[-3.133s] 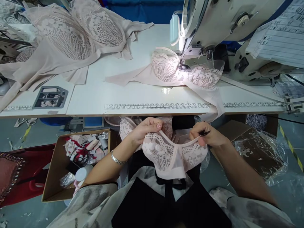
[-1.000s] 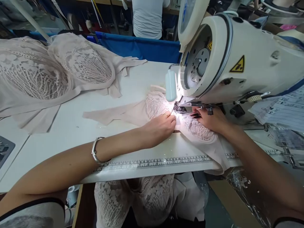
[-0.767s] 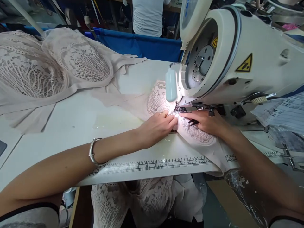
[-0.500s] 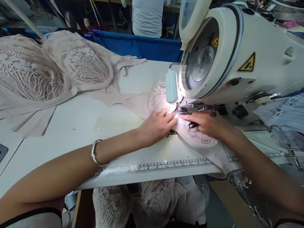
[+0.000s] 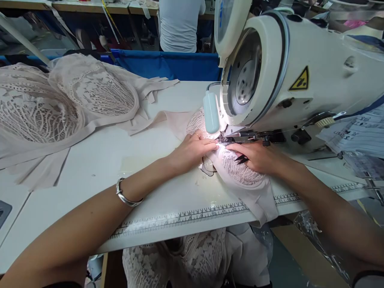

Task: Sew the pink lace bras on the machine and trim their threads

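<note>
A pale pink lace bra (image 5: 240, 172) lies beneath the needle area of a white sewing machine (image 5: 327, 72), one cup on each side of the presser foot (image 5: 223, 140). My left hand (image 5: 190, 152), with a ring on one finger, is closed on the fabric left of the foot, fingertips close to it. On the right cup rests my right hand (image 5: 259, 157), thumb and index finger by the foot. Black thread snips (image 5: 241, 159) are tucked in that hand, their points sticking out. The needle itself is hidden.
More lace bras (image 5: 99, 92) are heaped at the left of the white table (image 5: 102, 184). A ruler strip (image 5: 192, 218) runs along its front edge. Another bra (image 5: 192, 260) hangs below. A small lamp (image 5: 211, 113) lights the stitching. Behind is a person's back (image 5: 178, 26).
The view has shifted slightly. The bra has moved a little at the foot, uncovering more metal plate beside my left hand. The machine's round inner disc, blurred before, now shows its holes sharply.
</note>
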Demonstrator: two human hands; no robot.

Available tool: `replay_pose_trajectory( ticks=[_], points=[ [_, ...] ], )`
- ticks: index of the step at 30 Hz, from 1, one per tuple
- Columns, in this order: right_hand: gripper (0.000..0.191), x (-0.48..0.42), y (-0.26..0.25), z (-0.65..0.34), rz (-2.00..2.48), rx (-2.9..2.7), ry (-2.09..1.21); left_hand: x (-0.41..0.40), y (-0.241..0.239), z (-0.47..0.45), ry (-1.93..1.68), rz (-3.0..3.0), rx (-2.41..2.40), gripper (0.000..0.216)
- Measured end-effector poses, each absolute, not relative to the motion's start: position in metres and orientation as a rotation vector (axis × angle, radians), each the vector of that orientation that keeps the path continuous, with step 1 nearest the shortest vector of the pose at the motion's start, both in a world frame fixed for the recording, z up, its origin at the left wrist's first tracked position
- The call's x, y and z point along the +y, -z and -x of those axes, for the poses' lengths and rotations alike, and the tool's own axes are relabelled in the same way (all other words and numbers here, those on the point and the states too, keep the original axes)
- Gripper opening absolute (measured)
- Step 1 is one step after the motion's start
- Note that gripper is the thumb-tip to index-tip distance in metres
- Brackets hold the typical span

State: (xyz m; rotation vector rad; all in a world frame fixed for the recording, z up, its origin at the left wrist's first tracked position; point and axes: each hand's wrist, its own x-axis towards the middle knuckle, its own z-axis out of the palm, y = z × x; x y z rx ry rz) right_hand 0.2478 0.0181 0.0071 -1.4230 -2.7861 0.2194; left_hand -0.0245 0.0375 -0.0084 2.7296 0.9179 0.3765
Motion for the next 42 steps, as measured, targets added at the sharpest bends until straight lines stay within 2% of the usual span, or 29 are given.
replay_pose_trajectory(
  ticks=[7, 11, 12, 14, 17, 21, 28, 34, 36, 38, 42],
  points=[
    [0.036, 0.018, -0.011, -0.245, 1.447, -2.765, -0.274, 0.044, 0.015, 0.028, -0.457, -2.739, 0.878, 0.043],
    [0.008, 0.017, -0.014, -0.23, 1.647, -2.618, -0.298, 0.036, 0.011, 0.022, -0.478, -2.871, 0.927, 0.042],
    [0.007, 0.017, -0.013, -0.227, 1.735, -2.545, -0.313, 0.031, 0.009, 0.018, -0.498, -2.926, 0.964, 0.041],
    [0.018, 0.018, -0.009, -0.226, 1.852, -2.41, -0.338, 0.015, 0.005, 0.008, -0.514, -2.986, 1.049, 0.039],
    [0.018, 0.017, -0.004, -0.229, 1.823, -2.312, -0.368, -0.01, 0.004, -0.007, -0.432, -2.951, 1.118, 0.031],
    [0.017, 0.013, -0.005, -0.232, 1.866, -2.286, -0.322, -0.031, 0.014, -0.021, -0.401, -3.004, 1.227, 0.048],
    [0.029, 0.012, -0.005, -0.23, 1.652, -2.282, -0.194, -0.029, 0.023, -0.02, -0.278, -3.101, 1.216, 0.047],
    [0.012, 0.013, 0.002, -0.244, 1.601, -2.412, -0.072, -0.021, 0.024, -0.013, -0.271, -3.125, 1.14, 0.049],
    [0.021, 0.012, 0.004, -0.248, 1.417, -2.515, -0.067, -0.019, 0.025, -0.011, -0.298, -3.12, 1.105, 0.048],
    [0.039, 0.012, 0.005, -0.25, 1.283, -2.596, -0.077, -0.016, 0.026, -0.008, -0.326, -3.122, 1.065, 0.047],
    [0.06, 0.011, 0.008, -0.248, 1.214, -2.663, -0.055, -0.009, 0.026, -0.002, -0.415, -3.1, 0.974, 0.046]
  ],
)
